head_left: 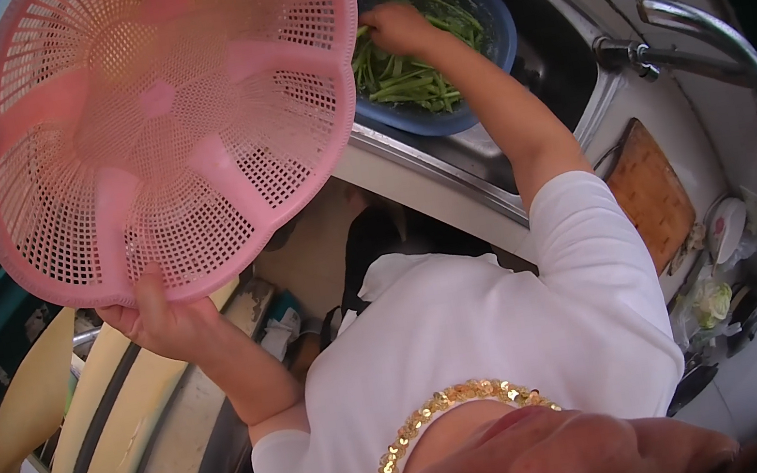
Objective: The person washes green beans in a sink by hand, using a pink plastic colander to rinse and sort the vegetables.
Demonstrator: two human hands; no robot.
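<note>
My left hand (pixel 171 322) grips the lower rim of a large pink plastic colander (pixel 156 101) with a scalloped edge, thumb on its inner side. The colander is raised and tilted, with its perforated bowl facing the view and nothing seen in it. My right hand (pixel 400 26) reaches into a blue plastic basin (pixel 500 16), its fingers closed at long green vegetable stems (pixel 417 80). The fingertips lie close to the colander's right edge, and the grip is partly hidden. The basin sits in a stainless steel sink (pixel 544 68), its left part hidden behind the colander.
A chrome faucet (pixel 696 53) rises beside the sink at the right. A wooden cutting board (pixel 651 196) lies on the counter below it, near a bagged leafy vegetable (pixel 711 303). The sink's metal edge (pixel 441 161) runs diagonally before me. A window is at the far left.
</note>
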